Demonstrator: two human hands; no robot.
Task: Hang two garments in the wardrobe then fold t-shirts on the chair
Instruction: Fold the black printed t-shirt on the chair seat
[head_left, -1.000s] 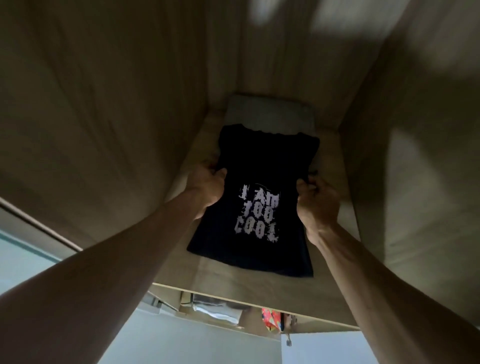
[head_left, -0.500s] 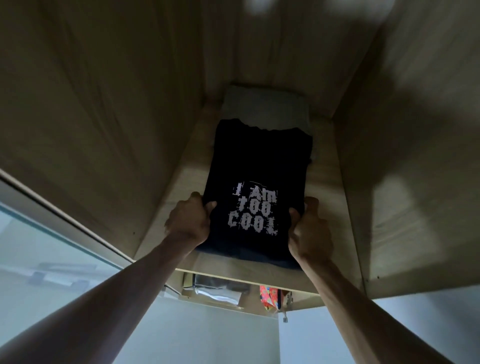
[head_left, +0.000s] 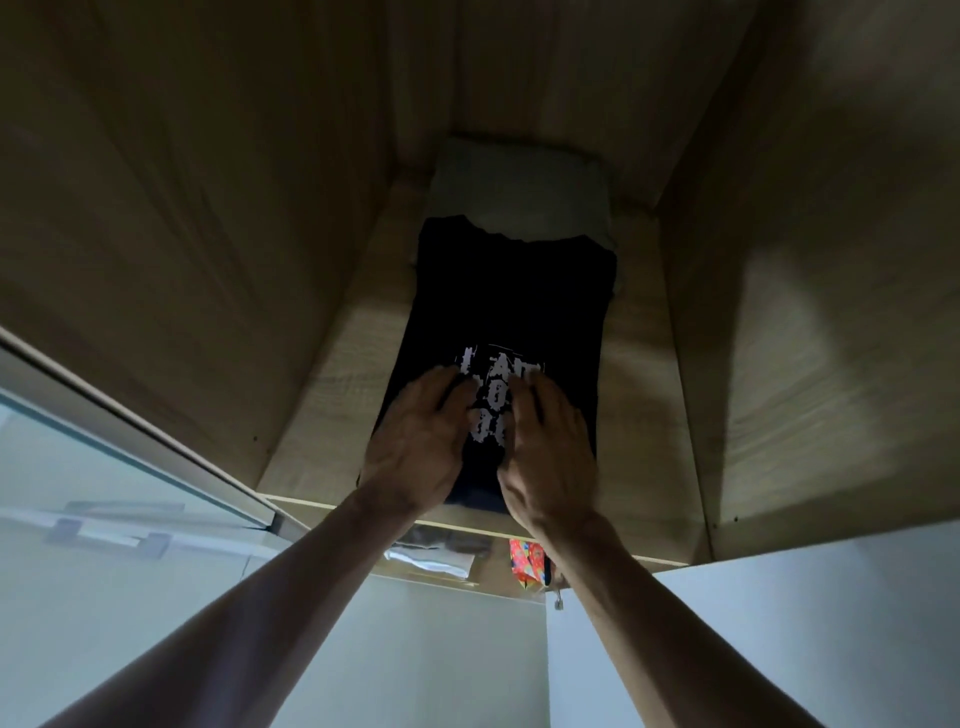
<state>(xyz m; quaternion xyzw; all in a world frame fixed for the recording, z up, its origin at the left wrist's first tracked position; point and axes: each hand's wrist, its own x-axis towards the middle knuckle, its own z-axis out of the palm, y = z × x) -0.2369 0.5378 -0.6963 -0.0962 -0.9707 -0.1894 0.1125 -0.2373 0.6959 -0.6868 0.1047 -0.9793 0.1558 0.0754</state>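
A folded black t-shirt (head_left: 511, 306) with white lettering lies flat on a wooden wardrobe shelf (head_left: 332, 389). Its far end overlaps a folded grey garment (head_left: 519, 192) at the back of the shelf. My left hand (head_left: 415, 447) rests palm down on the near left part of the shirt, fingers spread over the print. My right hand (head_left: 548, 447) lies flat on the near right part. Both hands cover part of the lettering.
Wooden side walls (head_left: 182, 208) close in the shelf on the left and right. A wardrobe door (head_left: 104, 493) with a handle (head_left: 98, 535) stands open at the left. Below the shelf edge are folded clothes (head_left: 436, 558) and a bright patterned item (head_left: 527, 566).
Both hands let go of the shirt's side edges and moved onto its top, lying flat over the print. The shirt sits deeper on the shelf than before.
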